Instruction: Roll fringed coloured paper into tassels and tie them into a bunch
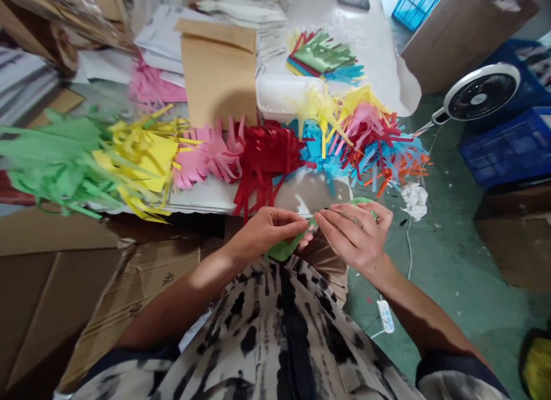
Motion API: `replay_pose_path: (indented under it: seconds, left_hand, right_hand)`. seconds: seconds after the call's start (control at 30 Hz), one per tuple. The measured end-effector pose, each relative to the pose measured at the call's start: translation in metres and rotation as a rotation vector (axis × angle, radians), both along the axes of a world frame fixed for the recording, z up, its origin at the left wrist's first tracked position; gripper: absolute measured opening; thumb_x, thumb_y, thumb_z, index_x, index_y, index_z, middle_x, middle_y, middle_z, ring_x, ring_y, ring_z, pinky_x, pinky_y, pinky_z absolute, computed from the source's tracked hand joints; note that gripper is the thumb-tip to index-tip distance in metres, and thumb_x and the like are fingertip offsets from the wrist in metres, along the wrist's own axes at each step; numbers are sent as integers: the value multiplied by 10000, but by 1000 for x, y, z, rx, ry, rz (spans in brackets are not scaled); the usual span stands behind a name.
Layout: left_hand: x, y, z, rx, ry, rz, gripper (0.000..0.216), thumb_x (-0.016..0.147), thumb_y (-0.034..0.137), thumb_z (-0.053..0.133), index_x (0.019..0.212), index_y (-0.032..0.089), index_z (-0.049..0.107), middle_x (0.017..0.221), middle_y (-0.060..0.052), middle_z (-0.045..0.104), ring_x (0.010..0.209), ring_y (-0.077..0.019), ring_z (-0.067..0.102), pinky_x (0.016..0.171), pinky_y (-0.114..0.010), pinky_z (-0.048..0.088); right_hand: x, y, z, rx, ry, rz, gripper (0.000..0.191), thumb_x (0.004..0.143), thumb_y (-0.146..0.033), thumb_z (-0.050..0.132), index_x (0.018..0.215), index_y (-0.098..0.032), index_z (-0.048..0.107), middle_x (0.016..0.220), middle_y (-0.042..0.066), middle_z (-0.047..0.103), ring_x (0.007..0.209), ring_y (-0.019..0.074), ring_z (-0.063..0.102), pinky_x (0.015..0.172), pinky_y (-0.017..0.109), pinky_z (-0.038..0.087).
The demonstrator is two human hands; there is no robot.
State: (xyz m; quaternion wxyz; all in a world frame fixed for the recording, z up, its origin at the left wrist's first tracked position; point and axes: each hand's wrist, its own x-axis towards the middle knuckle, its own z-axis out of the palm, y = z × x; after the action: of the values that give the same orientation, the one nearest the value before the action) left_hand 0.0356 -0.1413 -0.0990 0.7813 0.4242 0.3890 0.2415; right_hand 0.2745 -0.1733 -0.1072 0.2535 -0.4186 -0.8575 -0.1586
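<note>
Close to my body, just off the table's front edge, my left hand [282,228] and my right hand [357,233] meet on a piece of green tissue paper [282,251]. Thumb and fingers of my left hand pinch it near its middle. The fingers of my right hand are bent over its other end, and green shows above them. A thin whitish strip lies between my fingertips; I cannot make out what it is. In front of my hands lie fringed paper bundles: green [55,153], yellow [150,159], pink [210,153], dark red [271,153] and blue [318,144].
Behind the bundles are a brown paper bag [219,73], a white plastic tray [279,93] and a stack of fringed paper [322,55]. A mixed-colour fringe pile [379,136] sits at the table's right end. A fan [482,93] stands right, cardboard [55,296] lower left, a power strip [385,315] on the floor.
</note>
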Motion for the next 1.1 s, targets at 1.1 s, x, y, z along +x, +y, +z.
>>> replay_pose_path:
  seconds: [1.1]
  left_hand:
    - [-36, 52, -6, 268, -78, 709, 331, 738, 374, 943, 943, 189, 760, 796, -9, 766, 704, -142, 713, 632, -212, 528]
  right_hand:
    - [-103, 150, 47, -232, 478, 140, 194, 1037, -297, 617, 896, -238, 735, 875, 25, 768, 903, 201, 706, 905, 382, 479]
